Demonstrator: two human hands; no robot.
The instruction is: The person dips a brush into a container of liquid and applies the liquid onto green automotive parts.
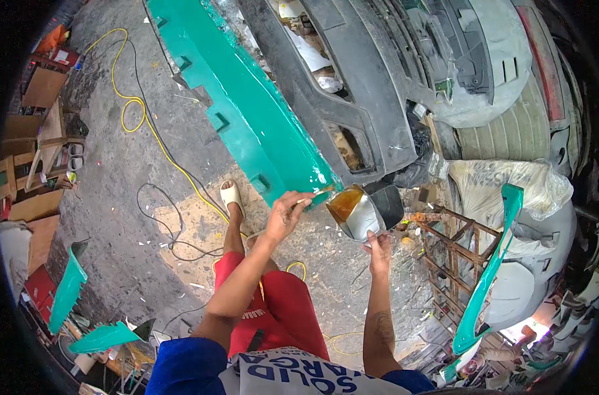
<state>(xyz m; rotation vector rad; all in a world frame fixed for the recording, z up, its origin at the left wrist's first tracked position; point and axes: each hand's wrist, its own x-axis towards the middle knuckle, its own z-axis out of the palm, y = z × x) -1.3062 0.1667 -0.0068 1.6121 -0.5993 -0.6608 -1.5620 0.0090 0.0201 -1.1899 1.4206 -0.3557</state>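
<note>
My left hand (285, 215) is closed around the pale handle of a small brush (305, 200). The brush tip points right, close to the near end of a long green panel (253, 118); whether it touches the panel I cannot tell. Glossy wet-looking patches and whitish spots show on that end. My right hand (378, 251) grips the lower rim of a cut-open metal can (363, 222), tilted so that its shiny wall and the amber liquid or coating inside show. The can sits just right of the panel's end.
Dark bumpers (358, 52) are stacked beside the panel. A rusty metal frame (454, 243) stands at the right, near an upright green strip (487, 283). A yellow cable (156, 135) loops across the concrete floor. More green pieces (69, 289) lie at the left.
</note>
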